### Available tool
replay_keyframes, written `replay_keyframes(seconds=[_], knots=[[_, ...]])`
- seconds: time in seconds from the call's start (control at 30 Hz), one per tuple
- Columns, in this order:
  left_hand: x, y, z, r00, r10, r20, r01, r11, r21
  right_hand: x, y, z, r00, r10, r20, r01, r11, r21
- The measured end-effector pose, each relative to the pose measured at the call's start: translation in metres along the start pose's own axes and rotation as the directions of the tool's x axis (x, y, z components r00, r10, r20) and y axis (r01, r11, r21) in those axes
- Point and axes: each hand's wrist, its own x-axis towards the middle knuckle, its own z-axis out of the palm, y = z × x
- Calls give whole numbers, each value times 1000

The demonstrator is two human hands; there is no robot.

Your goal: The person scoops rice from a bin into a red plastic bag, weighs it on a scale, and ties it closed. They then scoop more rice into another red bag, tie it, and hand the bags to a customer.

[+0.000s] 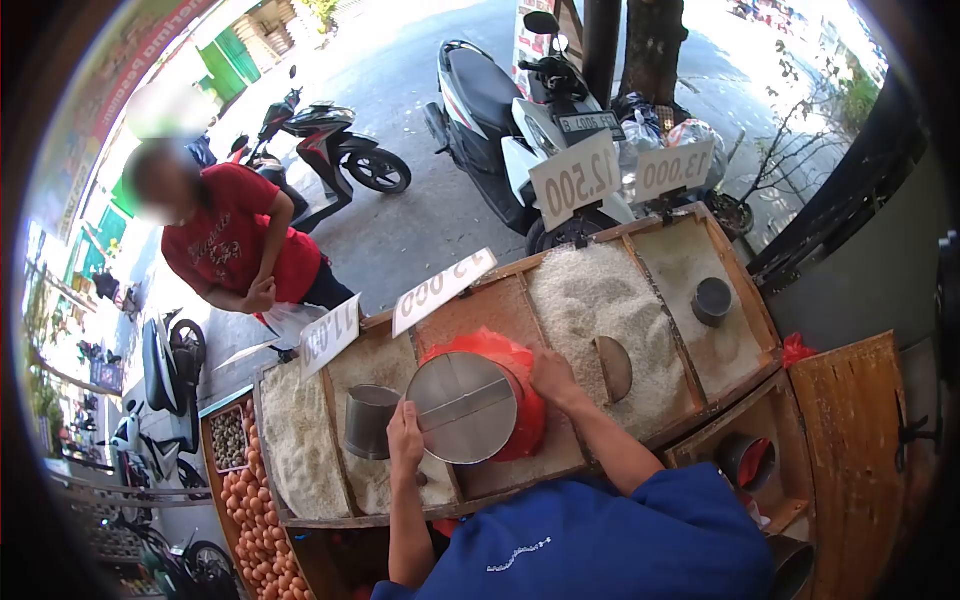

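A round metal measuring can (463, 408) is tilted with its flat, banded bottom facing up, against a red plastic bag (530, 425). My left hand (406, 436) holds the can at its left side, fingers wrapped on the rim. My right hand (552, 374) is closed on the upper right edge of the red bag. Both are over a wooden compartment (480, 310) with little rice. To the left, a grey metal can (370, 422) stands in rice. White rice (590, 300) is heaped in the compartment to the right, with a half-round scoop (613, 369) in it.
A person in a red shirt (235, 235) stands across the stall. Price signs (575, 182) line its far edge. Eggs (260, 510) lie at the left. A small can (711, 301) sits in the right compartment. Parked scooters (490, 90) are beyond, and a wooden board (850, 450) is at right.
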Motion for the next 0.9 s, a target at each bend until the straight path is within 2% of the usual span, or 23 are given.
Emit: replay_keyframes(seconds=[0.03,0.07,0.13,0.17,0.23,0.27,0.3,0.33,0.37,0.43,0.47,0.5,0.53,0.57,0.6,0.63,0.67,0.7,0.73,0.77,0.83,0.9], knots=[[1,-2,0,1000,-3,-13,3,1000,-3,-3,-10,-13,995,-59,-76,66,993,97],[2,-4,1,1000,2,-13,-3,1000,-16,-6,-19,-23,995,-68,-72,75,993,93],[2,-5,3,1000,12,-15,-12,999,-38,-9,-32,-38,985,-134,-106,162,933,322],[3,-4,4,1000,5,-10,-5,1000,-29,-10,-33,-43,984,-142,-109,170,934,315],[3,0,2,1000,5,-13,-5,1000,-24,-13,-34,-50,994,-107,10,93,903,419],[2,6,1,1000,-22,-3,22,1000,-6,-15,-34,-60,992,-123,2,111,903,415],[1,9,0,999,-52,6,52,999,14,-20,-34,-71,995,-68,76,-7,700,715],[1,4,2,999,-19,-32,20,1000,17,-26,-37,-77,984,-43,172,-141,398,907],[2,-2,2,999,-18,-39,19,1000,15,-30,-44,-77,984,-51,172,-138,400,906],[5,-11,6,999,27,-32,-28,998,-48,-42,-54,-75,984,91,-152,110,361,926],[6,-14,6,999,33,-27,-34,998,-54,-47,-53,-67,997,52,-52,20,485,874],[7,-17,4,999,18,34,-12,984,-175,-58,-60,-63,996,59,-60,23,489,872],[8,-21,4,995,11,98,18,957,-290,-69,-71,-56,997,-60,-55,81,663,744],[7,-24,7,994,18,106,14,957,-291,-74,-81,-51,985,-173,-23,154,798,582],[3,-26,12,993,28,118,26,901,-434,-75,-89,-45,986,-164,-29,150,800,580],[-1,-29,17,991,33,131,47,825,-564,-78,-96,-38,994,-101,-40,102,742,663],[-5,-25,20,989,32,142,54,826,-560,-81,-102,-38,998,-37,-43,57,670,740],[-8,-20,23,995,10,102,58,767,-639,-81,-103,-43,999,-27,-44,51,667,743],[-12,-15,23,998,-19,67,61,704,-707,-80,-103,-49,998,-45,-32,53,593,804],[-16,-2,18,996,-22,81,73,714,-697,-77,-107,-59,998,-62,-24,52,512,857],[-25,28,9,992,105,71,-16,661,-750,-75,-114,-70,998,-58,-34,58,495,867],[-16,33,8,993,105,60,-22,648,-761,-64,-115,-75,997,-67,-30,59,488,871]])
